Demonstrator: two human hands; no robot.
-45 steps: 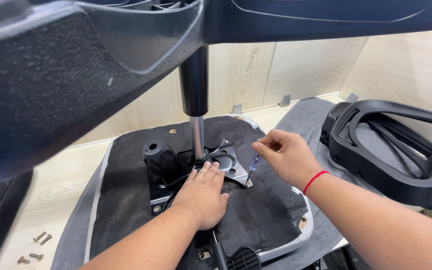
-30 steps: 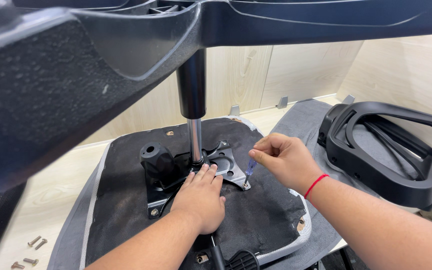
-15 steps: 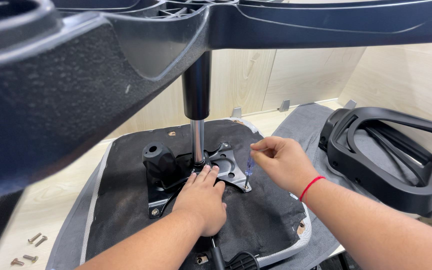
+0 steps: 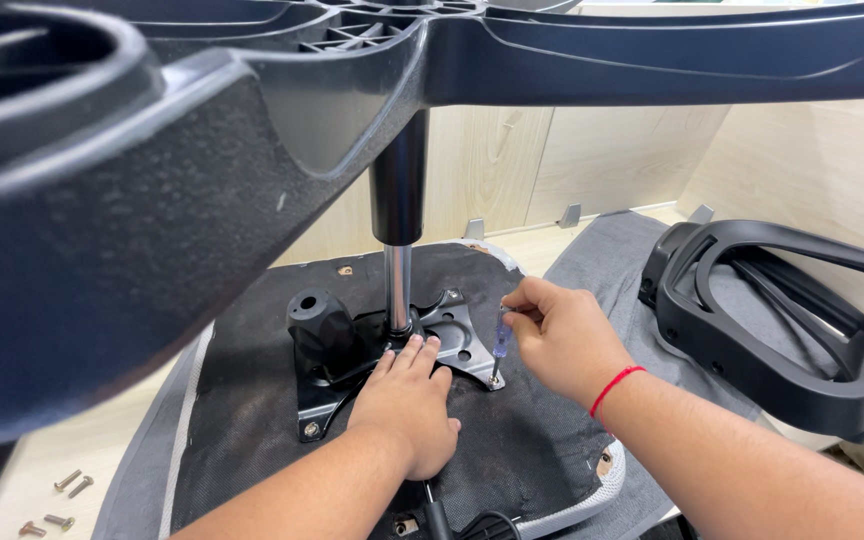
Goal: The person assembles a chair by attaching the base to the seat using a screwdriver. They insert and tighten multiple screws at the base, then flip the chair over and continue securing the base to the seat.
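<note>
Overhead, the black plastic star-shaped chair base (image 4: 252,130) blocks the upper left view. Loose brass-coloured screws (image 4: 57,500) lie far left on the pale floor (image 4: 52,450). The left hand (image 4: 407,405), its grip released, presses flat on the black metal seat plate (image 4: 452,335) beside the chrome gas cylinder (image 4: 398,285). The right hand (image 4: 562,340) pinches a small blue-handled screwdriver (image 4: 501,340), tip at the plate's corner. A black armrest frame (image 4: 782,320) lies right.

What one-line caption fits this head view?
Left hand presses the black metal mounting plate on an upturned seat while right hand turns a small blue-handled screwdriver at its corner.
</note>
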